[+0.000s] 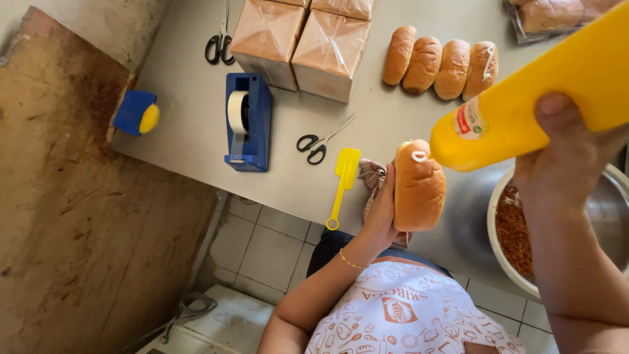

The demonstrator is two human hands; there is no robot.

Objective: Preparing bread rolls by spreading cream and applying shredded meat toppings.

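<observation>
My left hand [380, 216] holds a long golden bun [419, 190] over the front edge of the grey table [190, 111]. My right hand [567, 157] grips a big yellow squeeze bottle [544, 98], tilted down to the left. Its nozzle touches the top end of the bun, where a small ring of white cream [419, 156] sits. A checked cloth [372, 176] lies just behind my left hand.
A steel bowl [498, 223] of brown shredded filling sits under my right arm. Further back are a row of buns [440, 64], wrapped bread packs [301, 42], a bag of buns [557, 16], a yellow spatula [342, 187], two scissors [321, 141] [219, 46] and a blue tape dispenser [247, 121].
</observation>
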